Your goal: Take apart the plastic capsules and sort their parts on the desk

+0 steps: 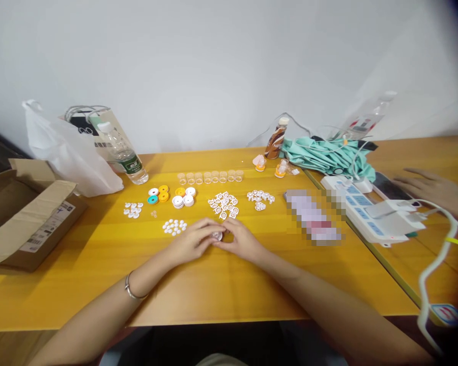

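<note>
My left hand (197,239) and my right hand (239,241) meet at the middle of the table. Between their fingertips is a small clear round plastic piece (217,236), partly covered by the fingers. Just left of my left hand lie several small white discs (171,226). Beyond the fingers is a group of white perforated plates (223,202), with more such white pieces (260,195) to the right. A row of clear plastic cups (209,177) stands farther back. White, yellow and teal reels (178,197) sit to the left of the plates.
A cardboard box (57,223), a white plastic bag (68,152) and a water bottle (130,162) stand left. At right are a blurred-out flat object (313,216), a power strip (366,213), a green cloth bundle (328,155), a brown bottle (277,138) and another person's hand (435,188).
</note>
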Available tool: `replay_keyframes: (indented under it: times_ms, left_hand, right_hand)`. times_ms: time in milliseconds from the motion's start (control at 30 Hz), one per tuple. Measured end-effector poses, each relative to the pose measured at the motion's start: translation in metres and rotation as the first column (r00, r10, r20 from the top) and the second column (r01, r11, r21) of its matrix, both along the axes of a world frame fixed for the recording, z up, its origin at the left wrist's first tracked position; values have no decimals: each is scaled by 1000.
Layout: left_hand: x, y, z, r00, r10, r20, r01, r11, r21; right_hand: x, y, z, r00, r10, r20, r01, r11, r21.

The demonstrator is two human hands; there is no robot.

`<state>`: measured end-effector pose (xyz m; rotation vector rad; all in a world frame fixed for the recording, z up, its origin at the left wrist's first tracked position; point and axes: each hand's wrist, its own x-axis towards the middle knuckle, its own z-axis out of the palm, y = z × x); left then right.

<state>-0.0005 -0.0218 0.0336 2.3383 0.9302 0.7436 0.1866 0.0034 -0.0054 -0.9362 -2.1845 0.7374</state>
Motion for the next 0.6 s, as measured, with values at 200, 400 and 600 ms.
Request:
replay_keyframes:
  times_ms: [200, 400, 600]
  left_hand:
    - [2, 1, -4, 975, 204, 86, -208, 977, 40]
    - [-33, 29, 20, 881, 422, 212, -468, 843, 266]
    - [-104, 115, 31, 722, 692, 22, -678, 700, 225]
  right_hand:
    - [-1, 1, 0, 1000, -23, 19, 23, 1000, -3]
    - [0, -1, 3, 999, -29, 17, 30, 999, -42]
    - [0, -2, 4, 999, -32, 18, 33, 997, -69]
